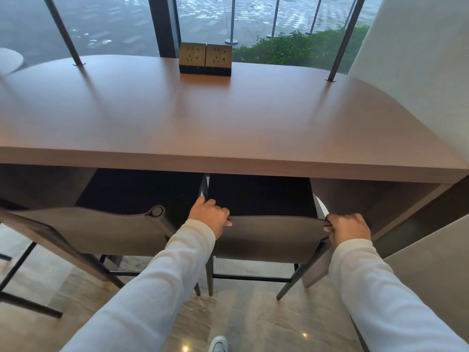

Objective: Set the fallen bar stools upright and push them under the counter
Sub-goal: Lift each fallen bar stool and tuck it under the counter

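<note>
Two bar stools stand upright at a brown wooden counter (228, 118), their dark seats partly under its front edge. The right stool (274, 235) has a grey-brown curved backrest and black legs. My left hand (209, 215) grips the left end of that backrest and my right hand (347, 228) grips its right end, fingers curled over the top edge. The left stool (101, 229) stands close beside it, untouched, its backrest ending in a round cap.
A double power socket box (205, 58) sits at the counter's back edge by the window. Two slanted metal rods (63, 31) rise from the countertop. A wall panel (429, 273) stands at the right. My shoe (218, 344) is on the polished stone floor.
</note>
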